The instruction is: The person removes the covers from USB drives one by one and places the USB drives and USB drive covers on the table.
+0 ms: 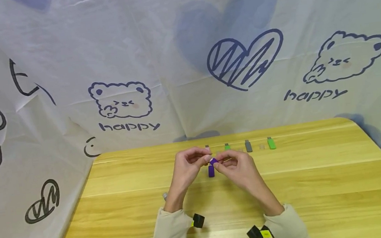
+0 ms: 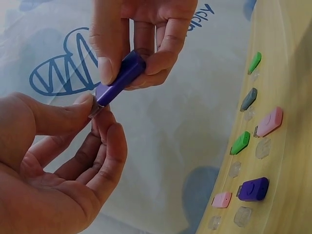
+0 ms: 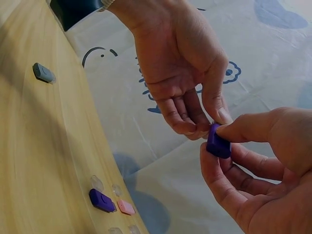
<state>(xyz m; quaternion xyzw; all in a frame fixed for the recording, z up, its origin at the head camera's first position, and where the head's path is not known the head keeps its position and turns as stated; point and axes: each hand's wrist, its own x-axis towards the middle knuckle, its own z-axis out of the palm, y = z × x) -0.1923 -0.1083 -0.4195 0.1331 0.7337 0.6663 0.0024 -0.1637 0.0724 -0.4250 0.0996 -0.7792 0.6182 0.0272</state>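
Over the table, my right hand (image 1: 235,166) pinches a purple USB stick (image 2: 126,75) by its body between thumb and fingers. My left hand (image 1: 188,167) pinches a small clear cap (image 2: 94,108) at the stick's other end. Fingertips hide much of the cap, so I cannot tell how far it covers the connector. Just below the hands in the head view, a second purple USB stick (image 1: 211,171) lies on the table, its connector bare; a loose clear cap (image 2: 243,216) is beside it in the left wrist view.
Along the wooden table's (image 1: 322,182) far edge lie a small pink stick (image 1: 207,148), a green one (image 1: 227,146), a grey one (image 1: 248,146) and another green one (image 1: 271,143), with clear caps nearby. A larger pink stick (image 2: 269,122) and a separate grey stick (image 3: 44,73) lie nearer.
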